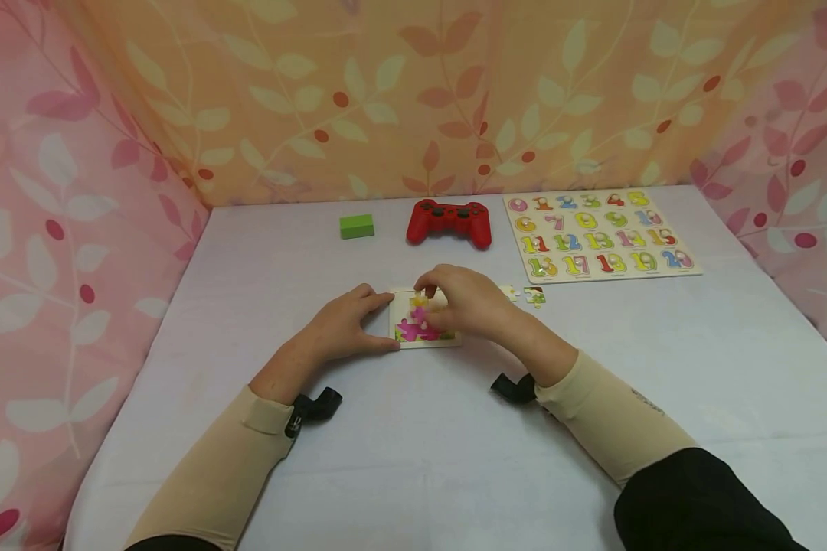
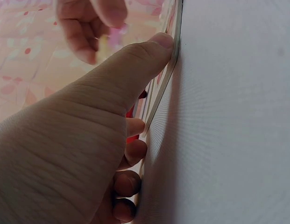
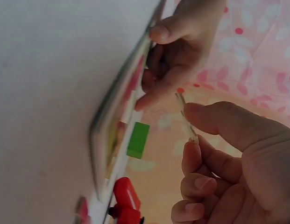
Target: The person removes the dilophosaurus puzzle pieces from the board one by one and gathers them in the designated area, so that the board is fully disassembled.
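A small wooden jigsaw board [image 1: 427,344] with pink, yellow and green parts lies on the white table. My left hand [image 1: 334,325] steadies it from the left, thumb at the near corner and forefinger at the far one. In the left wrist view the thumb [image 2: 149,51] presses on the board's rim. Above the board, my right hand [image 1: 470,302] pinches a thin jigsaw piece [image 3: 187,119] between thumb and fingertips. The piece shows yellow and pink in the left wrist view. Just beyond the right hand lie loose jigsaw pieces [image 1: 534,296], partly hidden by it.
A red game controller [image 1: 449,222] lies behind the board, with a green block [image 1: 356,226] to its left. At the back right is a wooden number puzzle [image 1: 599,237]. Patterned curtains [image 1: 413,99] enclose the table's back and sides.
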A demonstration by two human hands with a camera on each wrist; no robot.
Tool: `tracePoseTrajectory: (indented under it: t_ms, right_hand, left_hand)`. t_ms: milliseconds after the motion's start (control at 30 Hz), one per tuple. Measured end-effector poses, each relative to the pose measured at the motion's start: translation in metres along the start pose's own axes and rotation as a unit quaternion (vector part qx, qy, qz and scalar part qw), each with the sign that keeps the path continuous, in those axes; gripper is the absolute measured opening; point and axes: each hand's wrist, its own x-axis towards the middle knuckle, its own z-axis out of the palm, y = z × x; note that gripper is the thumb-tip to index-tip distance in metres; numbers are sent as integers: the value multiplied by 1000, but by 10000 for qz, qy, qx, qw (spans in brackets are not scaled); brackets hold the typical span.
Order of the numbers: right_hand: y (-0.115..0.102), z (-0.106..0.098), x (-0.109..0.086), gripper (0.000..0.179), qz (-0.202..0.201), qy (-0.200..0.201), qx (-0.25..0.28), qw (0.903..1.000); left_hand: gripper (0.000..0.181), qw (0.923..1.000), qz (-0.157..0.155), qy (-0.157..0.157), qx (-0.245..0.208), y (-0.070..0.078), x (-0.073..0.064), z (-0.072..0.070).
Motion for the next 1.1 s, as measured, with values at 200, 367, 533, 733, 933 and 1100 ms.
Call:
tracePoseTrajectory:
  t_ms: [200,367,533,733,933,1100]
  right_hand:
    - [-7,-22,-9,43,-132,240,238,9993]
    - [-11,-40,-19,45,-57,414,415,9983]
    - [-10,-55,-29,42,-115,654,517,9965]
    - [-3,-67,-40,43,2,819,680,9943]
    - [13,-77,-47,43,207,782,862,9930]
    - [28,-84,-49,41,471,596,951,9926]
  left_hand:
    - [91,9999,-75,-56,53,2,1,-1]
    - [91,9998,-120,-88,108,3,1,-1]
    - [91,9998,-133,-94,131,3,1,-1]
    - [91,9999,-76,-63,122,1,-1,-1]
    - [91,9999,-34,-47,120,1,-1,1]
    - [90,9999,-87,-89,113,3,0,1]
